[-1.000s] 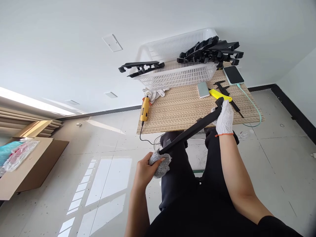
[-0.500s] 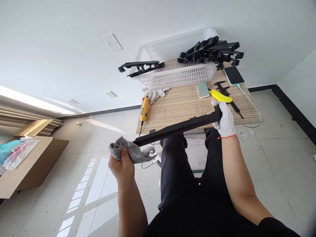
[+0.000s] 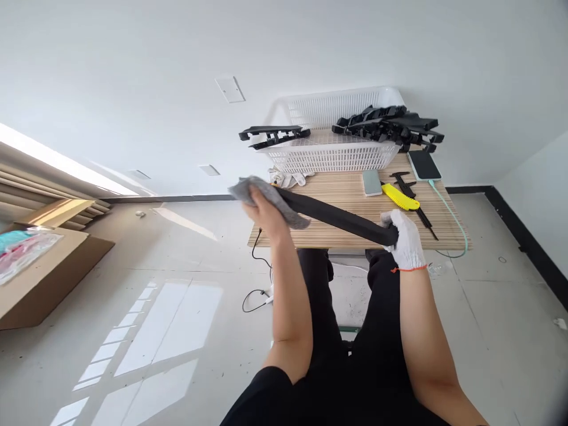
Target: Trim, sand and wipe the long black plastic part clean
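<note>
Cloth (image 3: 266, 192) meets a long black strip (image 3: 339, 219) as a person seated at a striped wooden desk (image 3: 337, 188) holds the piece up over the front edge, slanting away toward the left edge. The bare left hand (image 3: 266, 214) has its thumb pressed across the fabric, pinching it at the strip's far end; the other fingers are largely hidden, and from where I stand I cannot tell how tightly they close on the strip beneath. The gloved right hand (image 3: 403, 239) has its fingers wrapped round the near end, just inside the front edge, toward the right corner.

By all appearances the step in hand is a wipe, with the right hand as anchor. The next move seems to call for a firm hold there and even pressure from the left along the black surface, taking care that the fabric does not snag at the tip.

Along the back edge stands a white basket (image 3: 328, 158), black parts (image 3: 388, 125) heaped over its right end. A yellow tool (image 3: 400, 196) and a caliper (image 3: 404, 188) lie by the right edge, near a phone (image 3: 425, 165) toward the back right corner.
</note>
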### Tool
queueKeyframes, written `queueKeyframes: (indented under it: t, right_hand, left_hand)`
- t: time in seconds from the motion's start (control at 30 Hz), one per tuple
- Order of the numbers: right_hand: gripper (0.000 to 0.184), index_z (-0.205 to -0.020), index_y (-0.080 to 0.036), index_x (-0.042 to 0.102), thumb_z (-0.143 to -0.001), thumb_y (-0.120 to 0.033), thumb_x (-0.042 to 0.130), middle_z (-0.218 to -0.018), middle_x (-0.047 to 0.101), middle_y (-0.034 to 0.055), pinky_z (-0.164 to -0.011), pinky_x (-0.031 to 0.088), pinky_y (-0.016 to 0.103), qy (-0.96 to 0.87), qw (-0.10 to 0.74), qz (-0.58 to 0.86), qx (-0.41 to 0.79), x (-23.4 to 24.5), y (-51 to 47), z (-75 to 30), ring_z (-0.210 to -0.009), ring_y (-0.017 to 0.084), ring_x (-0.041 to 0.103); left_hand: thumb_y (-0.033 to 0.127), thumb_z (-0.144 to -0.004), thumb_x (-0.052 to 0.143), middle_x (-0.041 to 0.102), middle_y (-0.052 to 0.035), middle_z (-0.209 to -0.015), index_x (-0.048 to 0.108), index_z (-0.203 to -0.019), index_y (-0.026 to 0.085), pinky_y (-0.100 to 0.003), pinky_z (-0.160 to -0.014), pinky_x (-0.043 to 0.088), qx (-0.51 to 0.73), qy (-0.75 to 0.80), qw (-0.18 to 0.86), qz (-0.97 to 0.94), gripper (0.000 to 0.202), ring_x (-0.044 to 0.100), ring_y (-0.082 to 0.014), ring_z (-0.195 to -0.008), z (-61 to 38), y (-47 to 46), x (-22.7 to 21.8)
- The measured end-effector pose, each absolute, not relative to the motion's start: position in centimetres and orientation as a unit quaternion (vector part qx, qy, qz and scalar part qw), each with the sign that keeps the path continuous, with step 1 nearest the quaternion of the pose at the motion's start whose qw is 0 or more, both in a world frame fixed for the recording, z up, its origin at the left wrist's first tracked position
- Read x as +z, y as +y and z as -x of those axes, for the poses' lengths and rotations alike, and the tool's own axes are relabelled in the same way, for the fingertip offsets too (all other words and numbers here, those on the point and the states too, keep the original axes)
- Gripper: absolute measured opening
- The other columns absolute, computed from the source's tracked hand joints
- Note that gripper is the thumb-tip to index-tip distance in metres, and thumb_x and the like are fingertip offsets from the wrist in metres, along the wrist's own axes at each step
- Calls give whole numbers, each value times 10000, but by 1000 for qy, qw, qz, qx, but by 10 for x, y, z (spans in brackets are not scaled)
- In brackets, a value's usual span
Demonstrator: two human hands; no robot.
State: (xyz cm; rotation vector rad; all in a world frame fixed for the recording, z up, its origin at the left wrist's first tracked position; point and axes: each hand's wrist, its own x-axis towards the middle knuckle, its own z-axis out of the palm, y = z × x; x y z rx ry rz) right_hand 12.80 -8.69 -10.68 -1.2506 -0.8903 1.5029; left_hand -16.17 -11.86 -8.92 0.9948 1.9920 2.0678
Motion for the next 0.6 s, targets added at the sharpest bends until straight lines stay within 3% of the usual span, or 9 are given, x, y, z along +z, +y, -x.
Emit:
queueKeyframes:
  t: [0.13,0.23,0.33,0.43,0.53,0.6]
  right_hand:
    - [385,-853,-203,708,-718,-562,746,-798,699,9,-416,471,226,-331,464,569,593,-109,-85,-127,-617,160,642]
    - [389,-780,-202,653,-668,-540,811,-720,653,-16,-386,428,204,-332,465,571,589,-109,-83,-132,-542,126,581]
    - [381,-762,-199,640,-652,-510,832,-690,636,-23,-351,383,187,-335,471,571,583,-107,-82,-136,-503,107,542]
    - [362,-745,-191,642,-645,-484,828,-645,612,-28,-305,312,181,-334,483,570,575,-106,-81,-135,-442,93,491]
    - [367,-741,-187,649,-648,-494,828,-633,614,-25,-285,289,191,-336,479,574,573,-108,-83,-133,-413,92,466]
    - [382,-743,-188,652,-641,-505,840,-650,630,-18,-287,289,188,-339,476,574,573,-109,-83,-132,-434,100,487]
  left_hand:
    - [473,-1039,479,547,-138,-1563,513,-1434,204,-370,-1261,360,733,634,84,-231,479,465,-255,-1521,122,-80,-105]
    - [484,-1012,538,668,-132,-1392,594,-1307,199,-391,-1191,443,712,646,153,-228,413,603,-269,-1373,113,-75,-121]
    - [509,-1013,535,677,-128,-1357,610,-1265,204,-422,-1213,420,672,665,202,-255,403,593,-285,-1376,115,-82,-126]
    - [627,-1025,420,527,-190,-1520,468,-1455,190,-473,-1260,363,656,700,189,-210,615,464,-317,-1506,109,-91,-117]
    - [668,-924,602,157,-241,-1716,118,-1644,195,-519,-1311,277,621,737,82,-254,988,217,-346,-1632,94,-96,-108]
    - [633,-878,690,89,-226,-1746,100,-1660,212,-564,-1322,236,561,752,77,-338,1067,104,-362,-1656,86,-97,-109]
